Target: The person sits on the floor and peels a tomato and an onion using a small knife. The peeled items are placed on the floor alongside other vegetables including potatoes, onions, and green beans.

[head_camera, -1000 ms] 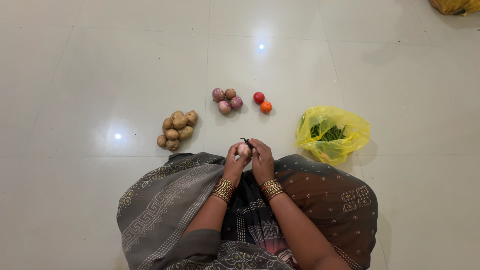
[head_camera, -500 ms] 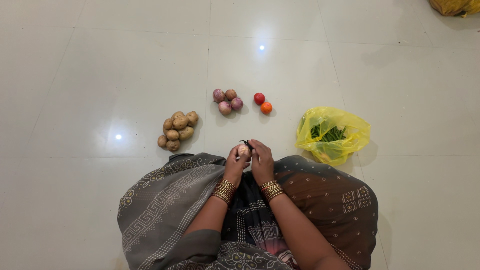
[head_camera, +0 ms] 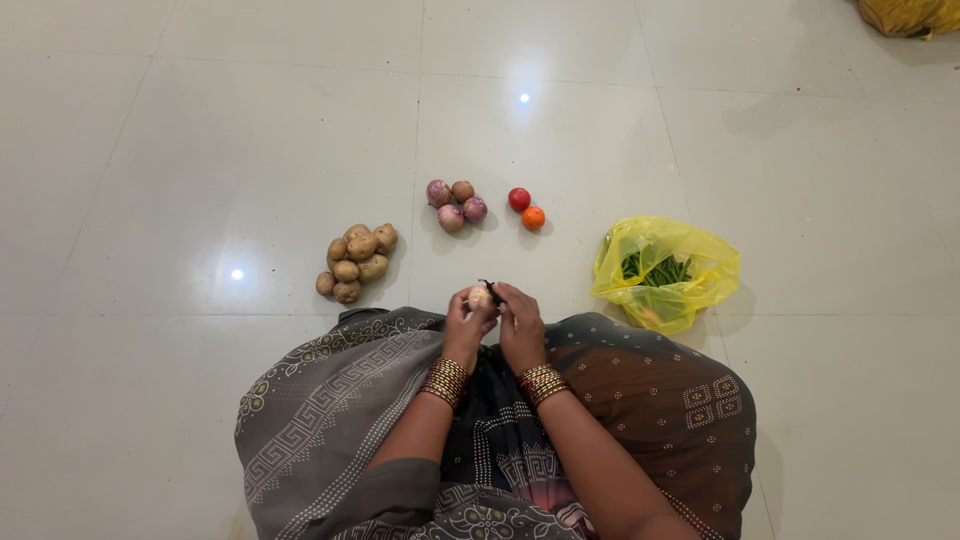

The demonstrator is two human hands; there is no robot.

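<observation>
I sit on a tiled floor with patterned cloth over my lap. My left hand (head_camera: 465, 322) holds a small pale onion (head_camera: 480, 297) over my knees. My right hand (head_camera: 520, 322) is closed around a small dark tool (head_camera: 491, 288), probably a knife, whose tip touches the onion's top. Both wrists carry gold and red bangles. Ahead lie several pink onions (head_camera: 455, 203) in a cluster, apart from both hands.
A pile of potatoes (head_camera: 355, 260) lies front left. A red tomato (head_camera: 518, 199) and an orange tomato (head_camera: 533, 217) sit right of the onions. A yellow plastic bag (head_camera: 665, 272) with green beans lies at the right. Another yellow bag (head_camera: 915, 14) shows at the top right corner.
The onion has turned slightly in my left hand and both hands shifted a little left. The view tilted a bit.
</observation>
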